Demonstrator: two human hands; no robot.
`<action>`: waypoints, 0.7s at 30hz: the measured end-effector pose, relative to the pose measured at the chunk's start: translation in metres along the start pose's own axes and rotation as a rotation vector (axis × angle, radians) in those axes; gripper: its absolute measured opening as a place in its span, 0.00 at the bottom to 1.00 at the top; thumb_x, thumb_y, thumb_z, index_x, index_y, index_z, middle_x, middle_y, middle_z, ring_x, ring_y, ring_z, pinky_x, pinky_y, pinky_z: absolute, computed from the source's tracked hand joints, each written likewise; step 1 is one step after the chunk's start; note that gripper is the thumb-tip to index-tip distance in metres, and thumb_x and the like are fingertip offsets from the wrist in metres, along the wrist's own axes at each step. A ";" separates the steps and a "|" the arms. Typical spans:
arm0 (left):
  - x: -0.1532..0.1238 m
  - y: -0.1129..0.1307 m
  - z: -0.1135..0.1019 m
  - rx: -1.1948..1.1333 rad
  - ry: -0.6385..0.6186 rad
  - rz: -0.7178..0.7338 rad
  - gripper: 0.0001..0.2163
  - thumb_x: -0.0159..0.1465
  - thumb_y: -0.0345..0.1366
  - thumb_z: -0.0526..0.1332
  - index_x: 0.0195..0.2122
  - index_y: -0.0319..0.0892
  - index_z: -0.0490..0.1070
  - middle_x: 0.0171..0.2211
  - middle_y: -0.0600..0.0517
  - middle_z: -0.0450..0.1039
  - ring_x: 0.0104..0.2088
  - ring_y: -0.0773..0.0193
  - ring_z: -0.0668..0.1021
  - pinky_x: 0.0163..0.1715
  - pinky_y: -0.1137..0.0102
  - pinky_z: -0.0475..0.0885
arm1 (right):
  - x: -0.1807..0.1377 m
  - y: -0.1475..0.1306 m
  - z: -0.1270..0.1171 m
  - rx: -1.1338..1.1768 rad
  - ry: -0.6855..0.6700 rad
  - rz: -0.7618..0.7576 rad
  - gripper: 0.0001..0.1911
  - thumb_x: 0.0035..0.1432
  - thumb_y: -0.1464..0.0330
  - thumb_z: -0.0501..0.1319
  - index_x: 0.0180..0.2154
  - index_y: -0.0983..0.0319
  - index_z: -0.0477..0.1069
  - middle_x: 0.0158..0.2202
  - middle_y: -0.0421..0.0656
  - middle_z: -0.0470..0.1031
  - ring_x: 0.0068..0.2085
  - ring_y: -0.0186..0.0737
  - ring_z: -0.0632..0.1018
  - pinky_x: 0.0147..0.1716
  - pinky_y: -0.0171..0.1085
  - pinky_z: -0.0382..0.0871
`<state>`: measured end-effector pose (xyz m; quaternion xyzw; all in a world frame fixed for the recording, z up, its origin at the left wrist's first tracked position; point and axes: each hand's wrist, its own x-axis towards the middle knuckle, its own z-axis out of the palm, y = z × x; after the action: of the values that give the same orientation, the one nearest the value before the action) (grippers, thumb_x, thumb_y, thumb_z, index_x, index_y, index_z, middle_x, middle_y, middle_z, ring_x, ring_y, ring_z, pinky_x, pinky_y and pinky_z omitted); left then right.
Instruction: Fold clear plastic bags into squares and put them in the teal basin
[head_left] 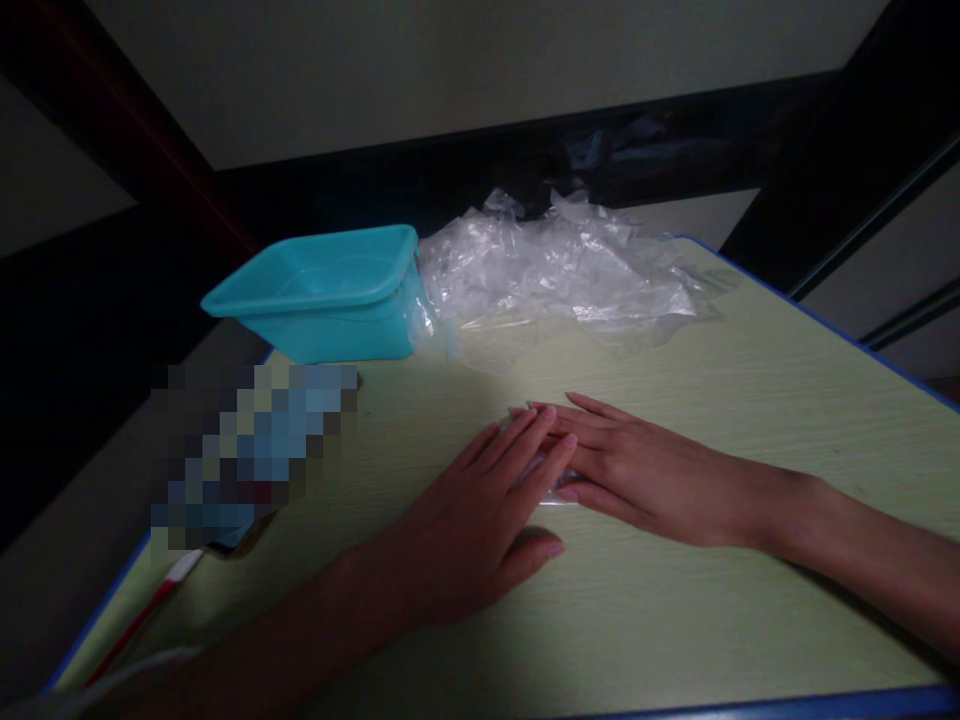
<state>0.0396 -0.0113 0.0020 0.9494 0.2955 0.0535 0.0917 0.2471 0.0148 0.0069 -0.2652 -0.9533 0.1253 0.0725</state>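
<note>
My left hand (480, 510) lies flat on the pale green table (675, 620), fingers stretched out and together. My right hand (637, 470) lies flat beside it, fingers pointing left. The fingertips of both hands meet over a small clear plastic piece (555, 492) pressed against the tabletop; only a sliver of it shows between the fingers. Neither hand grips anything.
A turquoise plastic tub (330, 295) stands at the table's far left. A heap of crumpled clear plastic bags (555, 270) lies beside it at the back. A blurred-out object (247, 450) sits at the left edge, with a red and white cord (150, 610) below it.
</note>
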 end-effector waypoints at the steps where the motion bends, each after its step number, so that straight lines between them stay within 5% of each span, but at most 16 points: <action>1: 0.000 0.000 0.000 0.005 -0.001 -0.001 0.32 0.65 0.39 0.55 0.64 0.33 0.41 0.67 0.39 0.38 0.66 0.56 0.40 0.62 0.58 0.47 | 0.000 0.000 0.000 -0.003 0.001 0.001 0.21 0.66 0.63 0.48 0.57 0.62 0.62 0.62 0.51 0.58 0.63 0.46 0.58 0.61 0.55 0.48; 9: -0.003 0.003 0.002 0.072 0.018 -0.039 0.34 0.65 0.42 0.53 0.63 0.25 0.36 0.65 0.30 0.39 0.66 0.53 0.39 0.62 0.58 0.49 | -0.002 -0.003 0.001 -0.038 0.007 0.050 0.27 0.65 0.63 0.50 0.61 0.69 0.53 0.62 0.55 0.56 0.63 0.47 0.56 0.61 0.55 0.49; 21: -0.001 0.003 0.001 0.114 -0.065 -0.078 0.33 0.66 0.47 0.51 0.62 0.23 0.43 0.64 0.28 0.41 0.65 0.48 0.44 0.61 0.55 0.52 | -0.006 -0.001 0.005 -0.116 0.013 0.129 0.36 0.65 0.53 0.44 0.63 0.75 0.47 0.64 0.60 0.46 0.64 0.53 0.50 0.59 0.58 0.48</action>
<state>0.0402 -0.0147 0.0016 0.9421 0.3318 0.0020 0.0491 0.2511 0.0098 0.0021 -0.3305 -0.9394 0.0727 0.0553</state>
